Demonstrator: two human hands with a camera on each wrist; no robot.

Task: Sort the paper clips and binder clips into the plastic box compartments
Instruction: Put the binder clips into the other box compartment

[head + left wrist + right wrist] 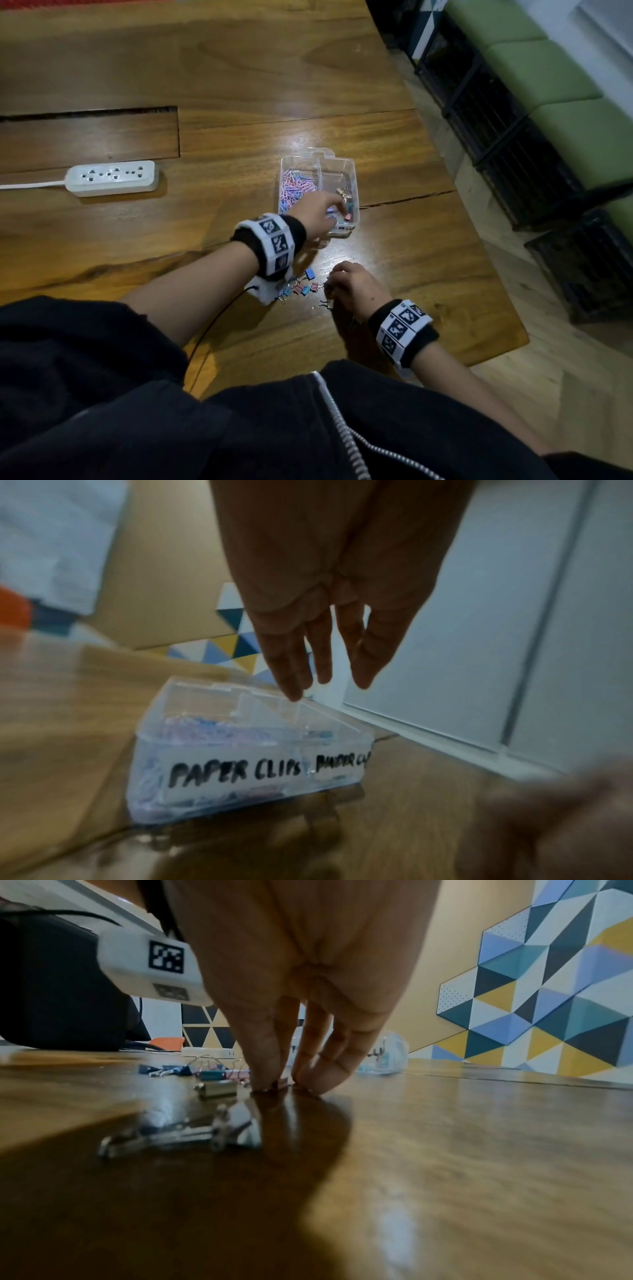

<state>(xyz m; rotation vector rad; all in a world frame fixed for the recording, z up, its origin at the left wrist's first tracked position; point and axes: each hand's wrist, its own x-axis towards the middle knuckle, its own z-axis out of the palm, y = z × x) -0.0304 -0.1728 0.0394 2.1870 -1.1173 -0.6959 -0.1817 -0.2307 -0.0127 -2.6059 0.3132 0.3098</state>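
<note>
A clear plastic box [353,171] stands on the wooden table; its front wall [150,777] is lettered "PAPER CLIPS" and "BINDER CLIPS". Pink and blue paper clips [296,188] fill its left compartment, and a few binder clips [346,199] lie in the right one. My left hand [334,209] hovers over the right compartment with straight fingers [291,674] and holds nothing. Loose coloured binder clips [301,288] lie on the table near me. At the right end of that pile my right hand [333,281] pinches a small binder clip [283,1082] against the table.
Two silver binder clips [192,1134] lie just left of my right hand. A white power strip [113,178] sits far left. A crack [407,200] runs to the table's right edge, beyond which stands a green-cushioned bench [561,85].
</note>
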